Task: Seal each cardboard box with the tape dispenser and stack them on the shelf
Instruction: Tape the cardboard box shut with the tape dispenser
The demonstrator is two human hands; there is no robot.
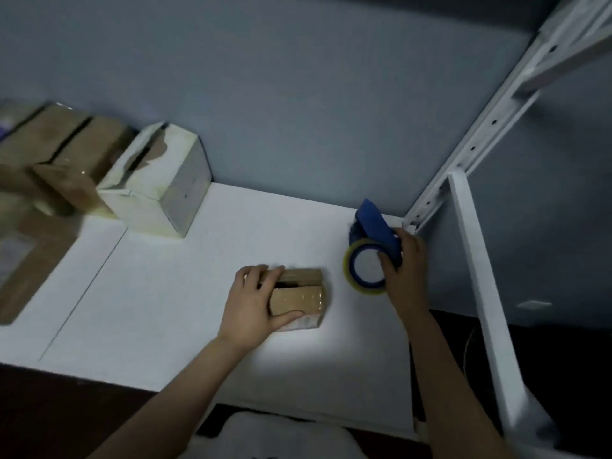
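- The stacked brown boxes (56,154) at far left are blurred and run off the picture's edge.
- The label on the flat package (29,260) below them is too smeared to read.
- The left hand (255,299) covers the left end of the small cardboard box (298,298).
- The right hand (405,270) hides the handle of the tape dispenser (374,223).

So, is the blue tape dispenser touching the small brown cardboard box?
No, white shelf shows between the blue tape dispenser and that brown cardboard box.
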